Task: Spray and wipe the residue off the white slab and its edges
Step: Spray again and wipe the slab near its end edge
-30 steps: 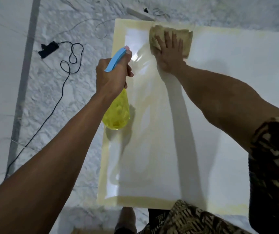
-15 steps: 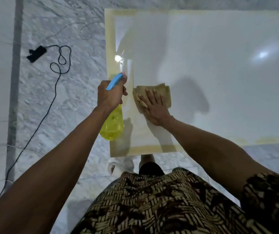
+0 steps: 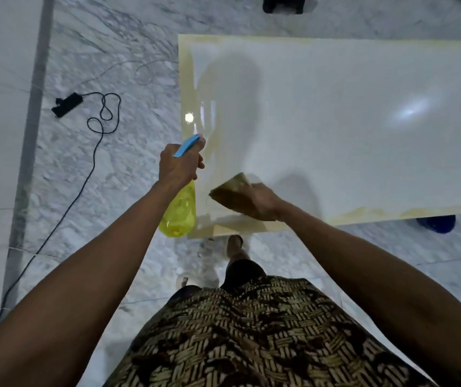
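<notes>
The white slab lay flat and raised above the marble floor, its glossy face throwing back a ceiling light. A yellowish band of residue ran along its left edge and in patches along the near edge. It looked stiff, heavy and slick where wet; I judged it a thing to be worked on in place, not lifted, and gripped only by its edges if it had to be shifted.

The right hand was blurred with motion near the slab's near left corner, curled over a brownish cloth held against the surface. That cloth looked soft and damp, easy to fold over an edge. The left hand was wrapped around the neck of a yellow spray bottle with a blue trigger head, hanging just off the slab's left edge; whether a finger pressed the trigger I could not tell.

On the floor to the left lay a black power strip with its looped cord. No label or writing could be read anywhere.
</notes>
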`<state>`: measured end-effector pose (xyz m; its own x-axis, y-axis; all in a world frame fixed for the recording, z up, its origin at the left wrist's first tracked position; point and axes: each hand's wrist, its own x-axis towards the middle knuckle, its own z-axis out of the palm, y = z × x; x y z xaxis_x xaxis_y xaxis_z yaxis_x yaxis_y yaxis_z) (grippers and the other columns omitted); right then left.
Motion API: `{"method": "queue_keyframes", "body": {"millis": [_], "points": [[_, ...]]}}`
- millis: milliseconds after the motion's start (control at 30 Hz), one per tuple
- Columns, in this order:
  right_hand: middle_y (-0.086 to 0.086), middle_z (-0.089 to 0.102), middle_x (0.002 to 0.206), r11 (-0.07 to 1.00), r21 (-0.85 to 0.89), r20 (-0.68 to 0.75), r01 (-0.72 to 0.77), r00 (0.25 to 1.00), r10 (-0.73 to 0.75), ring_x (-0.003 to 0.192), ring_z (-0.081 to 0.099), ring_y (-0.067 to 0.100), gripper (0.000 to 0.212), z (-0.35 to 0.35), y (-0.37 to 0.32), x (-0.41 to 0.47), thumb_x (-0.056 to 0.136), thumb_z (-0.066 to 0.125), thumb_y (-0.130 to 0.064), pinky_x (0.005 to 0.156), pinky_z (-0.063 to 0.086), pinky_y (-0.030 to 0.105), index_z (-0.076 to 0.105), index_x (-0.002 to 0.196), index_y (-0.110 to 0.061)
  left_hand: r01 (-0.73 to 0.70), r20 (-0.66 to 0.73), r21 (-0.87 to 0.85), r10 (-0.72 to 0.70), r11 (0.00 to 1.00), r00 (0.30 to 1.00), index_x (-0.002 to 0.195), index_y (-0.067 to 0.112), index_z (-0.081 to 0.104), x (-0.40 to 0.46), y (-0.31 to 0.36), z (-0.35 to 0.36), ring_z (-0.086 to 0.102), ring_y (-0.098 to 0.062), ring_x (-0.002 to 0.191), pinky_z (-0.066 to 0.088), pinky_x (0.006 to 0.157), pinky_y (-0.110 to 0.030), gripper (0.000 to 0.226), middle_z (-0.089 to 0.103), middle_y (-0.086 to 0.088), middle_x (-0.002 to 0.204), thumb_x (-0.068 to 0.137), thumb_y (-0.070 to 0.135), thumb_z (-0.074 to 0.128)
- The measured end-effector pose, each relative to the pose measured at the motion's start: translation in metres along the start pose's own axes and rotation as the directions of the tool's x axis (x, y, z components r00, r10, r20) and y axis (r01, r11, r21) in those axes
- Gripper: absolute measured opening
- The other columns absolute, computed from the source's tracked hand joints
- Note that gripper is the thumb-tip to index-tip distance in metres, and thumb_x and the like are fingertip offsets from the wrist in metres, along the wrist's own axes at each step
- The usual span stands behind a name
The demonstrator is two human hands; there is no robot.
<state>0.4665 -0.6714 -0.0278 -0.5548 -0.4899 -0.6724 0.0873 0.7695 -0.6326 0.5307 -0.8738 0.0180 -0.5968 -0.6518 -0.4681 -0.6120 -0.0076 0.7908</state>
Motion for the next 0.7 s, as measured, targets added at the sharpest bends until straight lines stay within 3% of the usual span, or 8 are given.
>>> {"method": "queue_keyframes", "body": {"millis": [67,133,233,367,500,567,633,700], "points": [[0.013,0.067,0.104,0.982,0.191,-0.098,0.003,0.995,0.016,0.098,0.063,0.03,0.039,-0.029,-0.015,0.021,0.102,0.042,-0.043,0.089,0.048,0.037,0.067,0.098,-0.012,-0.02,-0.011,-0.014,0.02,1.0,1.0,0.081,0.004,0.075,0.01,0.014,-0.004,0.057,-0.01,0.039,0.051,0.053,-0.024,0.056,0.079,-0.008,0.08,0.098,0.057,0.066],[0.015,0.071,0.109,0.911,0.41,-0.155,0.042,0.988,0.024,0.102,0.068,0.033,0.047,-0.062,-0.031,0.05,0.098,0.044,-0.048,0.093,0.054,0.041,0.07,0.103,-0.009,-0.036,-0.023,-0.026,0.035,0.999,0.999,0.086,0.003,0.077,0.022,0.028,-0.008,0.057,-0.01,0.04,0.049,0.049,-0.021,0.054,0.079,-0.008,0.079,0.098,0.054,0.067],[0.014,0.072,0.107,0.876,0.476,-0.242,0.08,0.969,0.043,0.102,0.069,0.035,0.05,-0.106,-0.064,0.105,0.097,0.042,-0.046,0.09,0.057,0.043,0.07,0.108,-0.006,-0.062,-0.042,-0.075,0.059,0.995,0.997,0.095,0.0,0.079,0.045,0.049,-0.01,0.065,-0.012,0.051,0.049,0.045,-0.022,0.051,0.078,-0.011,0.08,0.098,0.05,0.069],[0.008,0.059,0.097,0.986,0.104,-0.404,0.127,0.912,-0.075,0.088,0.058,0.024,0.044,-0.143,-0.126,0.171,0.102,0.034,-0.035,0.074,0.044,0.031,0.06,0.114,-0.001,-0.083,-0.064,-0.1,0.077,0.992,0.995,0.099,0.003,0.079,0.084,0.082,-0.011,0.062,-0.004,0.046,0.048,0.043,-0.02,0.044,0.076,-0.016,0.083,0.1,0.046,0.068],[0.008,0.059,0.116,0.955,-0.173,-0.412,0.241,0.863,-0.293,0.102,0.055,0.023,0.042,-0.176,-0.174,0.246,0.104,0.03,-0.029,0.075,0.032,0.024,0.048,0.135,-0.006,-0.092,-0.127,-0.085,0.081,0.992,0.989,0.08,0.004,0.072,0.128,0.117,-0.008,0.054,-0.003,0.035,0.045,0.042,-0.018,0.049,0.078,-0.024,0.092,0.101,0.047,0.066],[0.01,0.056,0.134,0.924,-0.272,-0.417,0.27,0.832,-0.366,0.119,0.053,0.028,0.045,-0.184,-0.195,0.293,0.105,0.03,-0.031,0.091,0.038,0.032,0.04,0.144,-0.014,-0.096,-0.149,-0.079,0.083,0.992,0.985,0.074,0.007,0.069,0.15,0.126,-0.007,0.054,-0.002,0.035,0.044,0.042,-0.017,0.049,0.078,-0.023,0.092,0.101,0.048,0.065],[0.013,0.039,0.152,0.86,-0.473,-0.35,0.189,0.856,-0.38,0.14,0.037,0.03,0.048,-0.185,-0.206,0.34,0.106,0.03,-0.03,0.113,0.027,0.05,0.028,0.153,-0.018,-0.097,-0.162,-0.078,0.083,0.992,0.983,0.074,0.007,0.069,0.166,0.129,-0.007,0.054,-0.002,0.036,0.043,0.043,-0.016,0.05,0.078,-0.022,0.091,0.102,0.048,0.064],[0.014,0.029,0.159,0.712,-0.688,-0.269,0.142,0.861,-0.431,0.147,0.028,0.031,0.047,-0.173,-0.202,0.39,0.107,0.028,-0.031,0.115,0.026,0.058,0.028,0.154,-0.024,-0.101,-0.178,-0.089,0.084,0.991,0.98,0.075,0.007,0.07,0.185,0.128,-0.003,0.054,-0.005,0.038,0.045,0.045,-0.017,0.052,0.079,-0.019,0.087,0.103,0.05,0.062]]}}
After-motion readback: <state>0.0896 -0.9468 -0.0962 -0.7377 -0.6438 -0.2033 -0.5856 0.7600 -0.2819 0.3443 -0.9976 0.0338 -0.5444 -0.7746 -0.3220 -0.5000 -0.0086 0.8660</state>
